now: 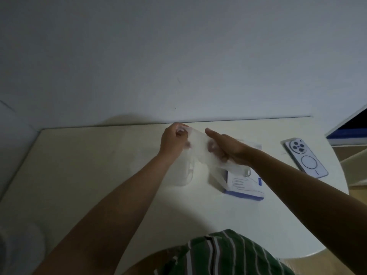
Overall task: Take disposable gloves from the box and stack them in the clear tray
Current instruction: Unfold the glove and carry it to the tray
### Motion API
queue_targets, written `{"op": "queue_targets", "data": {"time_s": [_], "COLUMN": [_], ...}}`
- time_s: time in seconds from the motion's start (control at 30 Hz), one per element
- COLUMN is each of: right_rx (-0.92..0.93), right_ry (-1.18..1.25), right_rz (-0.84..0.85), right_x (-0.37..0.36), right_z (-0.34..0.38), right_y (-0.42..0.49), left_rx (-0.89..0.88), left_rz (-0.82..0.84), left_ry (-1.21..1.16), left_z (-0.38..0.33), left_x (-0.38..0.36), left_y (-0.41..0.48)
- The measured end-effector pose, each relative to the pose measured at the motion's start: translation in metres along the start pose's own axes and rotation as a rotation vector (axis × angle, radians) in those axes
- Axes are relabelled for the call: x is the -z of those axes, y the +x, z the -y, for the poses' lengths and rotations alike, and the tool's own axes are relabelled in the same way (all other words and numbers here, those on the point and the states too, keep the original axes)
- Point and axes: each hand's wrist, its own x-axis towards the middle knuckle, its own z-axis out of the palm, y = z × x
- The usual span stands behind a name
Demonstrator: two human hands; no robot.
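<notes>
- Fingers of the left hand [173, 140] are curled in and pinch the top corner of a thin see-through glove [198, 147], up near the far edge of the table [89, 165].
- Right hand [226, 147] holds the other side of that glove. Its thumb lies straight along the top, and the fingers [212, 145] show through the film from behind, bent around it.
- So the glove is stretched between both hands, up in the air, not resting on anything. Its lower end hangs down toward the box [245, 185]; I can't tell if it touches the box.
- That box is white with a blue edge and a hand drawing on top. It lies flat on the table right under the right wrist.
- Clear tray [185, 178] sits just left of the box, below the glove. It's super faint, and I honestly can't make out what's in it.
- Phone [305, 157] lies camera side up, off to the right of the box and well apart from it.
- Green striped shirt [228, 255] shows at the bottom, and a plain wall [178, 56] stands behind the table.
</notes>
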Motion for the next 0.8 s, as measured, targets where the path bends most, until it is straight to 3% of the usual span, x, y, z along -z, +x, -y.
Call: {"op": "queue_targets", "data": {"time_s": [0.3,0.37,0.43,0.5,0.57,0.67,0.8], "right_rx": [0.092,0.134,0.22,0.421,0.661,0.765,0.648], "right_ry": [-0.107,-0.19,-0.252,-0.298,-0.328,-0.339,-0.727], "right_rz": [0.218,0.101,-0.17,-0.496,-0.619,-0.328,0.024], "right_x": [-0.043,-0.049,-0.057,-0.067,-0.078,-0.096,-0.128], "right_z": [0.021,0.026,0.03,0.035,0.044,0.056,0.049], "right_y": [0.029,0.035,0.042,0.045,0.044,0.042,0.052], "left_rx": [-0.018,-0.012,-0.015,-0.026,-0.034,-0.019,-0.048], "left_rz": [-0.107,-0.037,0.014,0.04,0.078,0.158,0.249], "left_ry": [0.265,0.323,0.422,0.518,0.597,0.707,0.816], "left_z": [0.044,0.053,0.061,0.067,0.071,0.074,0.078], "left_x": [0.082,0.098,0.111,0.118,0.121,0.117,0.108], "left_y": [0.011,0.014,0.016,0.019,0.023,0.03,0.036]}}
